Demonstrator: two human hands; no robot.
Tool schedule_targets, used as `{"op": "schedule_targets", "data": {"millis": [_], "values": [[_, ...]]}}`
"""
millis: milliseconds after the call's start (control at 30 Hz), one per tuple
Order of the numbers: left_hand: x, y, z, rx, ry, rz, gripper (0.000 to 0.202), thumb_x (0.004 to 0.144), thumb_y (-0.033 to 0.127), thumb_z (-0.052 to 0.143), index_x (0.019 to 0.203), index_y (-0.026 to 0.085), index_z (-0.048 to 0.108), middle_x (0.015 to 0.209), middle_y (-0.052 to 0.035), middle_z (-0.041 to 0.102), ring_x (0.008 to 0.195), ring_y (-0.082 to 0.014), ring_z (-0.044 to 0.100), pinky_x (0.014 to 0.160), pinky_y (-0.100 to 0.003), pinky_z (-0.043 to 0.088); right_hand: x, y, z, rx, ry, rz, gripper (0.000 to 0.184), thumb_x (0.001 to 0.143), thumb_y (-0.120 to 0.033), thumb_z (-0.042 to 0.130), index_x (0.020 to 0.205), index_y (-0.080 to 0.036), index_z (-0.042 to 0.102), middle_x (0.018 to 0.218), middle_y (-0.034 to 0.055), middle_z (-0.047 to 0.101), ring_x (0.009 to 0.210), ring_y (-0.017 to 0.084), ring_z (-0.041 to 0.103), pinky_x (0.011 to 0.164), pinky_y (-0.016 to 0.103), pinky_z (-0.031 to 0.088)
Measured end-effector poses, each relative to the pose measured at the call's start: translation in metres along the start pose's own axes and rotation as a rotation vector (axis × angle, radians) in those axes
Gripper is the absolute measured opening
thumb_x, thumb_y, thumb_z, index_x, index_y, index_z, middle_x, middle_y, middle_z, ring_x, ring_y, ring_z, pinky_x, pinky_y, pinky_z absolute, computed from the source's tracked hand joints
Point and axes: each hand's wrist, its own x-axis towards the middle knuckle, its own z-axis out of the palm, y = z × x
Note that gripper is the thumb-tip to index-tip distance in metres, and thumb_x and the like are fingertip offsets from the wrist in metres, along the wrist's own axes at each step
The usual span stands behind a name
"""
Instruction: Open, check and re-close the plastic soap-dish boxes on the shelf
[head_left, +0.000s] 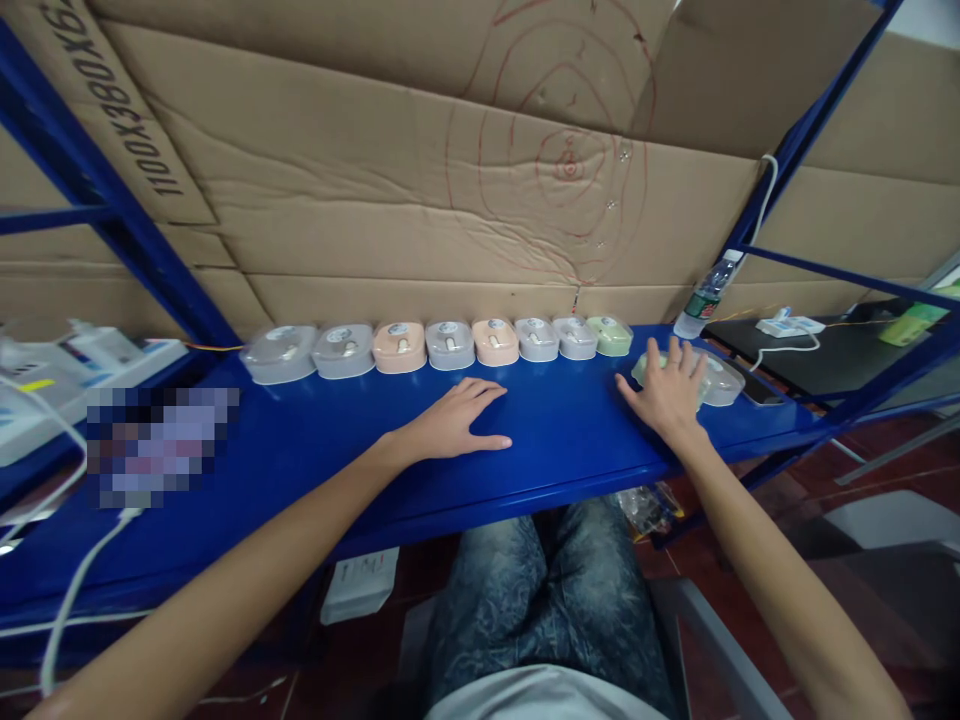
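My left hand (pixel 459 418) rests on the blue table, fingers stretched out and thumb apart, holding nothing. In front of it, a row of small lidded plastic boxes runs along the back: grey ones such as the grey box (pixel 450 346), an orange box (pixel 400 350), another orange box (pixel 496 344) and a green box (pixel 615 338) at the right end. My right hand (pixel 670 392) lies with spread fingers over a second green box (pixel 640 370), which it mostly hides. Right beside that one stands a grey box (pixel 724 382).
A water bottle (pixel 703 296) stands at the back right, with a dark phone (pixel 763 392) near the table's right end. On the left lie a blurred-out device (pixel 169 445) with a white cable (pixel 82 575) and white power strips (pixel 112 375). Cardboard (pixel 360 180) walls the back.
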Motion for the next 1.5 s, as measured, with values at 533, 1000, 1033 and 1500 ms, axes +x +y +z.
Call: {"op": "schedule_targets", "data": {"millis": [533, 1000, 1033, 1500], "values": [[-0.002, 0.001, -0.002, 0.005, -0.016, -0.012, 0.087, 0.094, 0.076, 0.062, 0.159, 0.021, 0.047, 0.163, -0.0132, 0.048, 0.152, -0.0356, 0.039, 0.127, -0.050, 0.030, 0.110, -0.023, 0.054, -0.059, -0.482, 0.052, 0.085, 0.096, -0.066, 0.060, 0.158, -0.012, 0.038, 0.160, 0.0334, 0.042, 0.146, 0.053, 0.044, 0.117, 0.075, 0.021], [-0.002, 0.001, -0.002, -0.040, 0.017, 0.003, 0.084, 0.091, 0.072, 0.069, 0.157, 0.022, 0.051, 0.161, -0.0140, 0.051, 0.151, -0.0378, 0.042, 0.126, -0.054, 0.031, 0.112, -0.018, 0.026, 0.215, -0.196, 0.172, 0.065, 0.095, -0.053, 0.059, 0.145, -0.012, 0.059, 0.139, 0.0312, 0.056, 0.131, 0.050, 0.053, 0.101, 0.061, 0.046], [-0.002, 0.000, -0.001, -0.061, 0.027, -0.006, 0.086, 0.090, 0.072, 0.070, 0.157, 0.022, 0.050, 0.160, -0.0142, 0.052, 0.151, -0.0382, 0.042, 0.126, -0.054, 0.032, 0.108, -0.016, 0.021, 0.264, -0.133, 0.148, 0.065, 0.095, -0.051, 0.058, 0.146, -0.012, 0.059, 0.137, 0.0296, 0.059, 0.131, 0.049, 0.053, 0.103, 0.061, 0.046], [-0.001, -0.015, -0.006, -0.435, 0.176, -0.007, 0.098, 0.072, 0.054, 0.093, 0.155, 0.026, 0.049, 0.151, -0.0135, 0.060, 0.139, -0.0370, 0.058, 0.117, -0.055, 0.045, -0.008, -0.109, -0.055, 1.113, -0.284, -0.827, 0.077, 0.085, -0.032, 0.074, 0.158, -0.028, 0.049, 0.159, 0.0133, 0.049, 0.150, 0.037, 0.044, 0.121, 0.060, 0.043]]}}
